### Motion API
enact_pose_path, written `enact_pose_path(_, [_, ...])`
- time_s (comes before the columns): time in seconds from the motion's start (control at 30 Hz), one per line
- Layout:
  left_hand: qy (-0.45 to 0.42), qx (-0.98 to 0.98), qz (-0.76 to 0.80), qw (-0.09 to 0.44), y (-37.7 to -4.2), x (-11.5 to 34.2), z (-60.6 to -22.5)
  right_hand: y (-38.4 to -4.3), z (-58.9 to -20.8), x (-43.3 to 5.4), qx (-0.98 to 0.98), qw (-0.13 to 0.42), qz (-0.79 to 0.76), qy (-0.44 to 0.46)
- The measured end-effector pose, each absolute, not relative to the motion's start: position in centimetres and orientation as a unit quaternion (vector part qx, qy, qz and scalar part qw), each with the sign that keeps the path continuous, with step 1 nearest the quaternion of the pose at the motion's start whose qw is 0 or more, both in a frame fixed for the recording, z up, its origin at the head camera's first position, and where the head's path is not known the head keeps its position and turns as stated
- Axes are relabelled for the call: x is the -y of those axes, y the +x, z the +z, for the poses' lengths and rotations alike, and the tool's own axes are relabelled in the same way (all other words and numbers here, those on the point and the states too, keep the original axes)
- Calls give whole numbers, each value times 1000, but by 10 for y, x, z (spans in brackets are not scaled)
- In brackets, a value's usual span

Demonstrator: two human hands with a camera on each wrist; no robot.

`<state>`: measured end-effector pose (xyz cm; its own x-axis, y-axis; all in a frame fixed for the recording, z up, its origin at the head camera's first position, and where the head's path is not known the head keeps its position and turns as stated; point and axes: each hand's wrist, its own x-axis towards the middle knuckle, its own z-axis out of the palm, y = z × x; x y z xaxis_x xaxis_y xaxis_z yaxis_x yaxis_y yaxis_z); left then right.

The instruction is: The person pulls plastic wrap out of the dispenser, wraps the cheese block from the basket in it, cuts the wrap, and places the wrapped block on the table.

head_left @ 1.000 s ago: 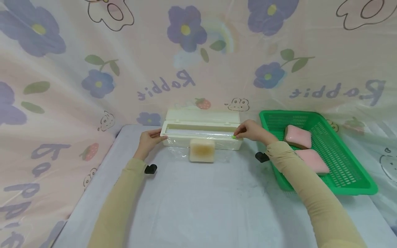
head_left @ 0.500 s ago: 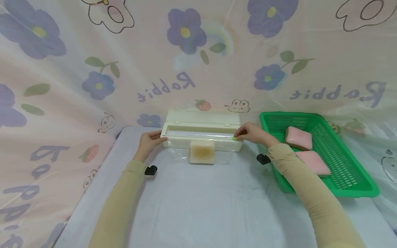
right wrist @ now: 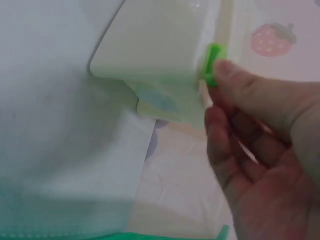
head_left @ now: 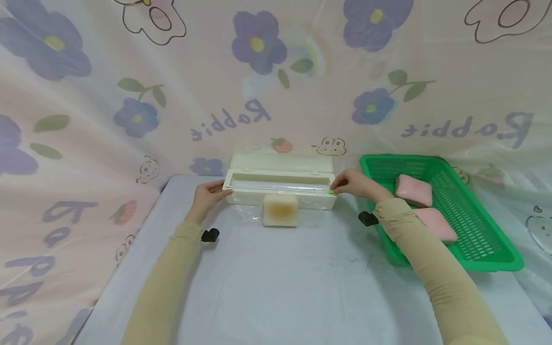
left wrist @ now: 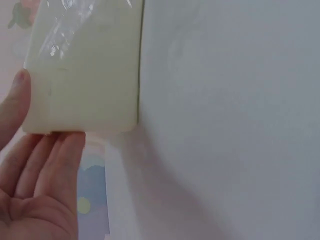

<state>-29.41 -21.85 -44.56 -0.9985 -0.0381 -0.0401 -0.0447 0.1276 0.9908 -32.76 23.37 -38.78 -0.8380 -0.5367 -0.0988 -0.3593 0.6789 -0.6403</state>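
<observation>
Film box [head_left: 280,172] lies crosswise at the center of the frame, its long axis running left to right, opening upward, lid [head_left: 282,163] tipped back toward the patterned curtain [head_left: 276,86]. My left hand [head_left: 205,199] holds its left end, thumb at the upper front edge, fingers against the end face; my right hand [head_left: 355,184] pinches the green slider [right wrist: 214,55] at the front edge's right end. Clear film [head_left: 246,213] spreads out in front, near a square toast-like piece [head_left: 281,211]. At the frame's right, a green basket [head_left: 496,265] holds two pink pieces [head_left: 437,224].
</observation>
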Motion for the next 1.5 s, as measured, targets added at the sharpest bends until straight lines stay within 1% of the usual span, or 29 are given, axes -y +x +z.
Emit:
enact_pose_path(0.1, [-44,-747,663,-2,-296,217,-451,-325,-388,-232,-908,132,-318,-239])
enact_pose_path(0.23, [-62,-736,674,0,-293,213,-452,-315,-389,-227,-919,108,-311,-217])
enact_pose_path(0.4, [-86,-733,675,-1,-288,212,-450,-296,-381,-221,-928,74,-312,-191])
enact_pose_path(0.5, [-114,-744,659,10,-281,210,-449,-280,-375,-216,-926,61,-322,-189])
enact_pose_path(0.6, [-129,-754,643,41,-272,208,-450,-262,-375,-210,-924,62,-337,-173])
enact_pose_path(0.67, [-135,-755,639,56,-267,206,-452,-251,-379,-207,-921,74,-349,-157])
enact_pose_path(0.83, [-126,-763,631,64,-257,201,-456,-234,-407,-200,-919,100,-366,-106])
enact_pose_path(1.0, [-51,-759,643,89,-254,194,-461,-231,-433,-191,-912,96,-397,-49])
enact_pose_path(1.17, [-32,-752,649,111,-259,189,-468,-237,-451,-178,-880,85,-467,-26])
enact_pose_path(1.27, [-30,-740,659,131,-261,185,-472,-244,-460,-173,-830,98,-549,-5])
enact_pose_path(1.37, [-23,-724,675,141,-262,181,-474,-252,-469,-173,-762,124,-635,12])
enact_pose_path(1.5, [-14,-703,696,141,-263,176,-477,-258,-477,-174,-704,146,-695,-6])
